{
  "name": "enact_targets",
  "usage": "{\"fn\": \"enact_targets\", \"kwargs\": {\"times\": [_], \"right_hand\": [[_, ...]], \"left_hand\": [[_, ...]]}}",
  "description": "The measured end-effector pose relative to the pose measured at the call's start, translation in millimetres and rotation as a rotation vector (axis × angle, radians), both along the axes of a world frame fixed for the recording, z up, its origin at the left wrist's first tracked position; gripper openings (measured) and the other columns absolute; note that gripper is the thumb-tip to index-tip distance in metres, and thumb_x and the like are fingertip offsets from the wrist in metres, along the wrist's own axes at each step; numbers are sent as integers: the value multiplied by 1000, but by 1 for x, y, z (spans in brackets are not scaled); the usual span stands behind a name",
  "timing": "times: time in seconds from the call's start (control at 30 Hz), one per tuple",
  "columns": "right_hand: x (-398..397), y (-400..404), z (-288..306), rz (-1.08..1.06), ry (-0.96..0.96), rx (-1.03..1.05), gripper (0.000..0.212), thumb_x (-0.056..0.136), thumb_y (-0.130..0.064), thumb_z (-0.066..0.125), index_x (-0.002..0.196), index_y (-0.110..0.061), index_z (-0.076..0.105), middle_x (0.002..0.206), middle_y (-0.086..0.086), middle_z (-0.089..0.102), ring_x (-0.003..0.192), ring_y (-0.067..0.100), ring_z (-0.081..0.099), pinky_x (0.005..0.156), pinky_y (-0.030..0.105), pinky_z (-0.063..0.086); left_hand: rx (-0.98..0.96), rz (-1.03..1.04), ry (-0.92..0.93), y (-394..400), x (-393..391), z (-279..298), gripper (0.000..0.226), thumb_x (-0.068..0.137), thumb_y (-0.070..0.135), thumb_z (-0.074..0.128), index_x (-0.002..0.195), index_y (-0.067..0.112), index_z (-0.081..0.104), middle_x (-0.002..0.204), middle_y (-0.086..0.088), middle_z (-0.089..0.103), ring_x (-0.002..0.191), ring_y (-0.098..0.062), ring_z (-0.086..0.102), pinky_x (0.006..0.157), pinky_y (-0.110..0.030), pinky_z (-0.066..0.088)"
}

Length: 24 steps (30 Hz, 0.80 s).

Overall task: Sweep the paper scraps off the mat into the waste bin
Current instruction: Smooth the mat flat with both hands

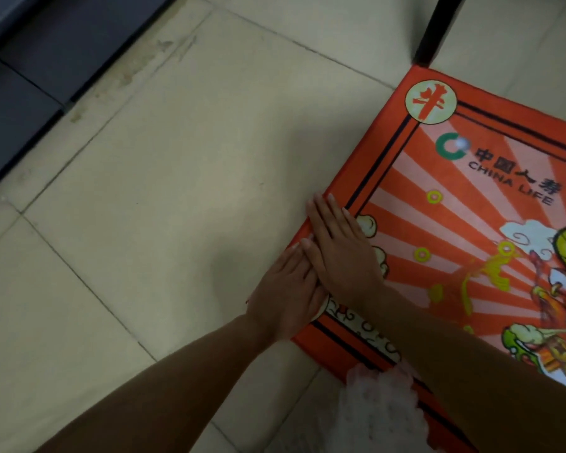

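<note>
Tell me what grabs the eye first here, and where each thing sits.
The bright orange mat with its striped rays, cartoon figure and "CHINA LIFE" lettering fills the right side, lying on pale floor tiles. At its left edge two bare hands lie flat side by side, the left hand at the border and the right hand on the mat. A black furniture leg stands past the mat's far corner.

Both hands are lying flat, fingers straight, on the left edge of the orange mat [471, 178], which is resting on the beige tiled floor [177, 174]. The left hand [288, 289] is touching the right hand [340, 253], partly tucked beneath it. A black furniture leg [435, 27] is standing just beyond the mat's far corner.
</note>
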State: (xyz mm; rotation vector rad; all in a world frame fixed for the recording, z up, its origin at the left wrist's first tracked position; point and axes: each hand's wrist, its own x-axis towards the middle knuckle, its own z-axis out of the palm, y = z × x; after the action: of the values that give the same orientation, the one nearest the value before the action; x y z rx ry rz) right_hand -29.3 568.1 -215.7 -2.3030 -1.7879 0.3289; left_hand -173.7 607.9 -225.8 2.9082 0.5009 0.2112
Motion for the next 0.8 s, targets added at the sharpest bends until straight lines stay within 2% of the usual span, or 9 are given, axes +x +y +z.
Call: {"fn": "enact_targets", "kwargs": {"times": [0.1, 0.23, 0.47, 0.67, 0.8], "right_hand": [[0, 0, 1, -10, -5, -8, 63, 101, -46, 10, 154, -11, 13, 161, 4, 8, 149, 17, 0, 120, 35, 8], [0, 1, 2, -17, -5, -2, 62, 101, -44, 11, 154, -11, 13, 161, 4, 9, 149, 16, 2, 120, 35, 9], [3, -2, 0, -8, 49, 29, 64, 101, -46, 10, 154, -10, 10, 161, 2, 9, 149, 14, 1, 121, 34, 11], [17, -18, -1, 53, -64, 10, 65, 102, -46, 10, 153, -7, 14, 160, 4, 11, 148, 17, 7, 119, 36, 12], [18, -25, -2, 51, -77, -28, 67, 101, -49, 9, 154, -8, 8, 161, 4, 5, 149, 18, 2, 120, 39, 12]], "left_hand": [[37, 0, -25, -1, 0, -3, 51, 101, 28, 41, 141, -3, 46, 147, -24, 43, 143, -34, 32, 117, -46, 29], [30, -3, -6, 0, -1, -5, 51, 103, 30, 39, 142, -2, 45, 148, -24, 41, 145, -34, 29, 117, -47, 30], [-3, 10, 19, 2, -1, -2, 54, 103, 29, 37, 148, -1, 34, 156, -22, 27, 149, -29, 19, 120, -42, 23], [-45, 87, 91, -2, 2, 3, 57, 105, 34, 24, 154, 6, 22, 163, -8, 17, 151, -19, 8, 121, -39, 19], [-46, 91, 112, -2, 3, 5, 57, 105, 35, 21, 155, 7, 18, 163, -7, 13, 151, -18, 7, 121, -40, 19]]}}
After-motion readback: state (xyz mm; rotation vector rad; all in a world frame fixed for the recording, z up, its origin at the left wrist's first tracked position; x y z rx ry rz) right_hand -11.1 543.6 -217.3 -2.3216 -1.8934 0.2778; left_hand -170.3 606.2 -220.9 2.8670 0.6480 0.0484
